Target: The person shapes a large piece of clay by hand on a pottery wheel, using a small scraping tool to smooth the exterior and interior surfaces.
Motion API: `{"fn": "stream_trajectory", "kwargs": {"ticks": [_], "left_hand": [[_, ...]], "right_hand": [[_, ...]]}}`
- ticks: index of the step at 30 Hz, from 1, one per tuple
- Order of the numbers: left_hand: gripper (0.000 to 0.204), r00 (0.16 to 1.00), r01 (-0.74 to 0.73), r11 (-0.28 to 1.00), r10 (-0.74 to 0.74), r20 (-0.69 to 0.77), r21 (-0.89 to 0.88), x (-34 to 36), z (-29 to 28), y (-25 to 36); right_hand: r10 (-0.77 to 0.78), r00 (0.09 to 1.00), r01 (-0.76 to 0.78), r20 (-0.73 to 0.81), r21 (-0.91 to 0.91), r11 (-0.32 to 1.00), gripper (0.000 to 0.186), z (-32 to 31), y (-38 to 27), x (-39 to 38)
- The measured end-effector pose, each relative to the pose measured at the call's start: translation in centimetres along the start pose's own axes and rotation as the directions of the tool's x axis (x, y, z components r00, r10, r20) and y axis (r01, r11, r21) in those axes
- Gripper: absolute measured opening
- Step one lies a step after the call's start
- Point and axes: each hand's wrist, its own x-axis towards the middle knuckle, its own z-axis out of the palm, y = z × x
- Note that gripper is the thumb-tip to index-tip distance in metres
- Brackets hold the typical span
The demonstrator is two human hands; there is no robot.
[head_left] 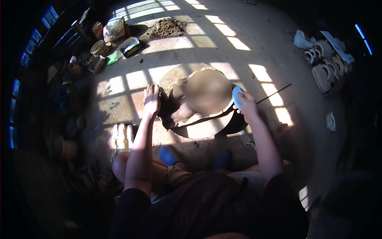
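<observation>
A large brown clay form [187,113] with a ragged rim rests on a round pale board [201,130] in front of me. A round blur hides much of its upper middle. My left hand [151,101] lies against the form's left side, fingers stretched out and close together, holding nothing that I can see. At the opposite edge, my right hand [247,104] grips a smooth, light blue oval scraper [237,97] between thumb and fingers. The scraper's left edge is beside the form's right rim; whether it touches is unclear.
A thin dark stick [274,93] lies right of the board. Curved pale pieces [328,65] are piled at far right. Crumbled soil [169,28], a tub [99,48] and a white-rimmed container [129,46] are at far left. Pale ridged blocks [121,136] stand by my left knee.
</observation>
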Motion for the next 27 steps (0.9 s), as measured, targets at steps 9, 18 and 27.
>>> {"fn": "stream_trajectory", "kwargs": {"ticks": [9, 18, 27], "left_hand": [[0.063, 0.856, 0.449, 0.829, -0.292, 0.426, -0.333, -2.4, 2.4, 6.6], [0.061, 0.809, 0.538, 0.731, -0.308, 0.501, -0.419, -3.5, 3.9, 7.9], [0.063, 0.838, 0.517, 0.708, -0.303, 0.454, -0.482, -3.9, 4.5, 7.4]], "right_hand": [[-0.164, 0.973, 0.110, -0.164, -0.297, 0.948, 0.028, -0.8, 2.2, 5.1], [-0.384, 0.923, 0.263, -0.038, -0.665, 0.699, 0.034, -1.3, 1.6, 10.5], [-0.339, 0.940, 0.233, -0.044, -0.642, 0.731, 0.037, -0.3, 1.1, 7.9]]}}
